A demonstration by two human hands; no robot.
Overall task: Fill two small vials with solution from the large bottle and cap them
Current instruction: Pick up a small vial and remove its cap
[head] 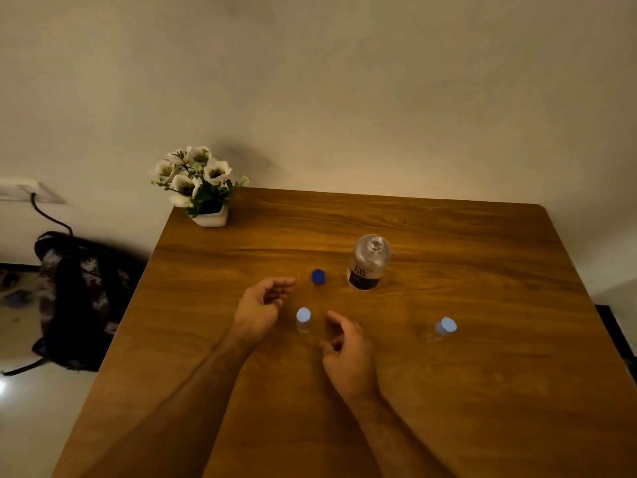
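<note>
A large clear bottle [368, 262] with a dark label stands uncapped on the wooden table [482, 391]. Its blue cap [319, 276] lies to its left. One small clear vial [303, 319] with a pale cap stands upright between my hands. A second capped vial [444, 328] stands to the right, apart from both hands. My left hand [262, 305] hovers just left of the near vial, fingers curled and apart, holding nothing. My right hand [344, 343] sits just right of that vial, fingers loosely curled, empty.
A white pot of white flowers [201, 188] stands at the table's far left corner. A dark bag [79, 298] sits on the floor to the left, below a wall socket with a cable. The wall runs behind the table's far edge.
</note>
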